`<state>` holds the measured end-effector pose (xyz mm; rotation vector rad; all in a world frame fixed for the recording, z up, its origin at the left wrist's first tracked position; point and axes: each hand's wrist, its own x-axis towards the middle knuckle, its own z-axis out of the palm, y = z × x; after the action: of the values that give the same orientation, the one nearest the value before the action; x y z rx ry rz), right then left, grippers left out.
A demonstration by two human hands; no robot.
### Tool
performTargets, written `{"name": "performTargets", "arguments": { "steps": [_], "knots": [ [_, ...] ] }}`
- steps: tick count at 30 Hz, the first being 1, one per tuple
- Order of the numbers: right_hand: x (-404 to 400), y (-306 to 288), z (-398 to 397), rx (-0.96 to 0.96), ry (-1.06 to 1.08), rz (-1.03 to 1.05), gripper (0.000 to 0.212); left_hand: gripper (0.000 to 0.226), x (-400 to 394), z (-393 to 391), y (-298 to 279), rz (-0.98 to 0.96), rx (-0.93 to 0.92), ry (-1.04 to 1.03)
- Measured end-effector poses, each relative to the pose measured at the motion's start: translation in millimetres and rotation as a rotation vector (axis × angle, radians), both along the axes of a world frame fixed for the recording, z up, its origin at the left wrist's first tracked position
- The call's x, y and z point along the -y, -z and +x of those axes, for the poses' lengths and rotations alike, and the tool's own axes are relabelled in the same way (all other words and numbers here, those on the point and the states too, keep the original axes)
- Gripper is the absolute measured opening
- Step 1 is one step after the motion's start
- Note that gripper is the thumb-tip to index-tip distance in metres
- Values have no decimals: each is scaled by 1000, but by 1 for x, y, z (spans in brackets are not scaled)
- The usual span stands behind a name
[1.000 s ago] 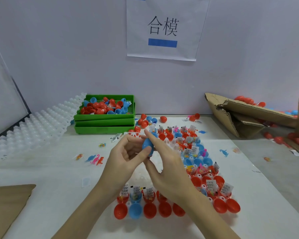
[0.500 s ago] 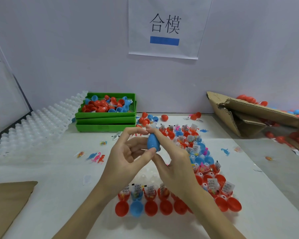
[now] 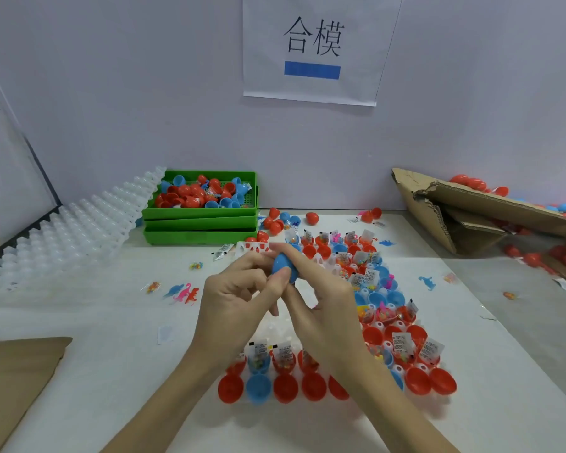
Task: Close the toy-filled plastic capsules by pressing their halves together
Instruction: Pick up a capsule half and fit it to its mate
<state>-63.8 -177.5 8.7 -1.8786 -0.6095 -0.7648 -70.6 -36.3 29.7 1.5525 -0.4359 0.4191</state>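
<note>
Together, both hands (image 3: 275, 299) around blue capsule (image 3: 284, 263)

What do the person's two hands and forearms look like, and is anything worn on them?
The left hand and the right hand are both bare: no gloves, rings, watch or bracelets show. Both forearms are also uncovered as far as the lower edge of the picture, so no sleeve is visible. The fingers are slim, with short, unpainted nails. No marks or tattoos can be seen.

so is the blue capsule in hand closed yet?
Looks closed: blue capsule shows one whole egg shape between both hands' fingers, though they hide its seam.
</note>
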Motion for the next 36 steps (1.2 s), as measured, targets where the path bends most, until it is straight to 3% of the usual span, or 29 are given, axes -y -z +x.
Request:
{"name": "performTargets", "arguments": {
  "steps": [4, 13, 18, 22, 26, 27, 29, 31, 33, 36],
  "knots": [
    [3, 0, 3, -117, 24, -44, 46, 46, 2, 4, 6, 5, -77, -19],
    [6, -1, 3, -177, 96, -188, 54, 39, -2, 9, 11, 61, -198, -47],
    [7, -5, 3, -256, 112, -292, 67, 28, -4, 16, 7, -114, -288, -29],
    [10, -8, 4, -307, 205, -193, 51, 26, -20, 51, -13, -208, -342, -222],
    [17, -11, 6, -332, 245, -58, 39, 32, -45, 116, -58, -343, -415, -269],
    [19, -12, 7, -335, 248, -40, 37, 38, -49, 130, -67, -248, -410, -313],
    [22, -14, 8, -339, 256, -12, 35, 50, -53, 148, -74, 121, -383, -451],
    [26, -15, 10, -332, 269, 20, 32, 41, -47, 151, -69, 473, -241, -515],
    [29, -16, 12, -324, 284, 60, 28, 20, -33, 146, -53, 673, -143, -361],
    [33, -14, 13, -311, 284, 100, 23, 18, -4, 131, -23, 882, -102, -90]
  ]
}}
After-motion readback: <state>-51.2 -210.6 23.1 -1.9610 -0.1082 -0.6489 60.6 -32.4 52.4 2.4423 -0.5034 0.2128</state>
